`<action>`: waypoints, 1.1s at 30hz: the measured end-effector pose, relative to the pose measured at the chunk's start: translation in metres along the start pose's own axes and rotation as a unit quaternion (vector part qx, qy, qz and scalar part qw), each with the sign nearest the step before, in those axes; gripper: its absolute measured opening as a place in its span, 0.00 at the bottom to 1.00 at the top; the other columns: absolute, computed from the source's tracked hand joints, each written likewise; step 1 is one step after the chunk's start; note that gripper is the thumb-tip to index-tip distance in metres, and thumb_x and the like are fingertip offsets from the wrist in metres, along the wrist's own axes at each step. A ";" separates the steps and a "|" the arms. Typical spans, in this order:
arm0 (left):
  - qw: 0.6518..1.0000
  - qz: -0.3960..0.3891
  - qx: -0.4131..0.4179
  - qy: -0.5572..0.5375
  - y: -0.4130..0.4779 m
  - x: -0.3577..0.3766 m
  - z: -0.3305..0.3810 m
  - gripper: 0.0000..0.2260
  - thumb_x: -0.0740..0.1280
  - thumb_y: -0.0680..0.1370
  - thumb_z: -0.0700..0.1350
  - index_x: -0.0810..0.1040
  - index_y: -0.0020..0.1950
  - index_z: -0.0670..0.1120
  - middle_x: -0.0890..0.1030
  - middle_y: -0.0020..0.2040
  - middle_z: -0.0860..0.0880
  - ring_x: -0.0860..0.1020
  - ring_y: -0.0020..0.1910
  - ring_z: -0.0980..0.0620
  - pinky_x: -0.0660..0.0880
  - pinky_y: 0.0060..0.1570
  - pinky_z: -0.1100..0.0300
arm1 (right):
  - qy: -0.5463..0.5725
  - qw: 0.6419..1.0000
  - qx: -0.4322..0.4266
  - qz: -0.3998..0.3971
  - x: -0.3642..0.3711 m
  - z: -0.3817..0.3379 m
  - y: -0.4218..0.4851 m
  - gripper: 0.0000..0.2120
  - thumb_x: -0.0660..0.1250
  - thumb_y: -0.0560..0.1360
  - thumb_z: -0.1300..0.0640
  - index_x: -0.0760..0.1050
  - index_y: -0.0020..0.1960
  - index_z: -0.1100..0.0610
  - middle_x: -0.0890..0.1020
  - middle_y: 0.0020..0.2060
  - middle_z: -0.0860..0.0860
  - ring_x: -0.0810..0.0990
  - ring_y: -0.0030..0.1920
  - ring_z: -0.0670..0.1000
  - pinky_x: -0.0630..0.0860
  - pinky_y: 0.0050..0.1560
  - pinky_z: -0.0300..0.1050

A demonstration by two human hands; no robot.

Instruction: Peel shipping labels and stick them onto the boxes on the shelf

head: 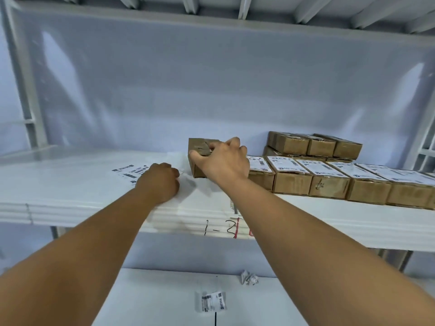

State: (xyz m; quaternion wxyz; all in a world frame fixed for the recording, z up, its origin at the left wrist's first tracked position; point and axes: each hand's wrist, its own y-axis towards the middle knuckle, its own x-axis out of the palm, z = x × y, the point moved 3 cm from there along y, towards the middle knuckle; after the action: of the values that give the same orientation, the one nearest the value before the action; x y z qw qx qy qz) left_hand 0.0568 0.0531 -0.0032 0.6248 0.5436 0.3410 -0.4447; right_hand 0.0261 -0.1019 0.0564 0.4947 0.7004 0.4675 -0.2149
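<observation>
In the middle of the frame the right hand (223,161) is gripping an unlabelled box (196,144) on the shelf (70,184), with its fingers curling over the top. To the left, the left hand (160,182) is lying curled on the label sheet (127,171); I cannot tell whether it is pinching anything. Labelled boxes (329,180) are standing in a row at the right.

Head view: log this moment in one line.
right hand grips unlabeled box | left hand on label sheet | labeled boxes rowed alongside
</observation>
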 end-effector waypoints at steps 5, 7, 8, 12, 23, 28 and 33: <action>0.994 0.013 -0.090 -0.064 -0.010 0.003 -0.010 0.05 0.58 0.77 0.45 0.70 0.44 0.44 0.77 0.49 0.42 0.75 0.52 0.41 0.68 0.43 0.56 | -0.030 0.999 -0.004 -0.014 0.013 -0.009 -0.020 0.28 0.59 0.69 0.34 0.75 0.60 0.52 0.68 0.57 0.53 0.67 0.58 0.58 0.69 0.55 0.51; 0.991 0.027 -0.113 -0.074 -0.011 0.000 -0.011 0.06 0.58 0.77 0.44 0.69 0.41 0.44 0.77 0.48 0.42 0.74 0.48 0.42 0.68 0.41 0.57 | -0.025 1.000 0.001 -0.008 0.012 -0.011 -0.025 0.28 0.58 0.69 0.35 0.76 0.59 0.52 0.69 0.56 0.52 0.67 0.58 0.58 0.69 0.56 0.51; 0.989 0.033 -0.119 -0.077 -0.011 0.000 -0.012 0.08 0.59 0.77 0.44 0.68 0.38 0.44 0.77 0.47 0.42 0.73 0.46 0.43 0.68 0.40 0.57 | -0.018 1.000 0.003 -0.004 0.010 -0.012 -0.027 0.28 0.58 0.69 0.35 0.76 0.59 0.52 0.69 0.56 0.52 0.67 0.58 0.57 0.69 0.55 0.51; 0.988 0.027 -0.130 -0.074 -0.010 -0.001 -0.013 0.10 0.60 0.78 0.48 0.72 0.43 0.43 0.78 0.52 0.39 0.73 0.52 0.41 0.70 0.44 0.55 | -0.016 1.000 0.003 -0.005 0.004 -0.013 -0.034 0.26 0.58 0.68 0.36 0.75 0.57 0.51 0.69 0.54 0.52 0.66 0.57 0.57 0.69 0.56 0.51; 0.994 0.006 -0.107 -0.015 -0.003 0.009 -0.016 0.15 0.57 0.80 0.49 0.71 0.60 0.39 0.75 0.59 0.39 0.72 0.59 0.40 0.68 0.49 0.54 | -0.058 0.996 -0.014 -0.068 0.019 -0.002 -0.038 0.34 0.58 0.68 0.27 0.71 0.64 0.50 0.67 0.61 0.53 0.63 0.66 0.58 0.68 0.58 0.52; 0.995 0.005 -0.083 -0.047 0.002 0.011 -0.017 0.15 0.57 0.81 0.52 0.69 0.56 0.40 0.77 0.54 0.40 0.75 0.54 0.41 0.67 0.43 0.55 | -0.066 0.994 -0.020 -0.079 0.027 -0.001 -0.022 0.37 0.57 0.68 0.26 0.71 0.65 0.52 0.67 0.63 0.53 0.65 0.65 0.58 0.69 0.58 0.52; 0.997 0.011 -0.015 0.071 0.003 0.004 -0.009 0.10 0.55 0.80 0.46 0.75 0.51 0.45 0.77 0.53 0.45 0.75 0.53 0.43 0.68 0.43 0.57 | -0.113 0.988 -0.075 -0.076 0.043 0.005 -0.009 0.35 0.60 0.72 0.32 0.65 0.71 0.53 0.63 0.64 0.54 0.64 0.65 0.58 0.70 0.57 0.50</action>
State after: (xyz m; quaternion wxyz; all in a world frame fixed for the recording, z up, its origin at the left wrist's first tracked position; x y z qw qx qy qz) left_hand 0.0615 0.0607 -0.0078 0.6117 0.5686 0.3850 -0.3928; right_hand 0.0397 -0.0870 0.0168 0.5778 0.5950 0.4751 -0.2939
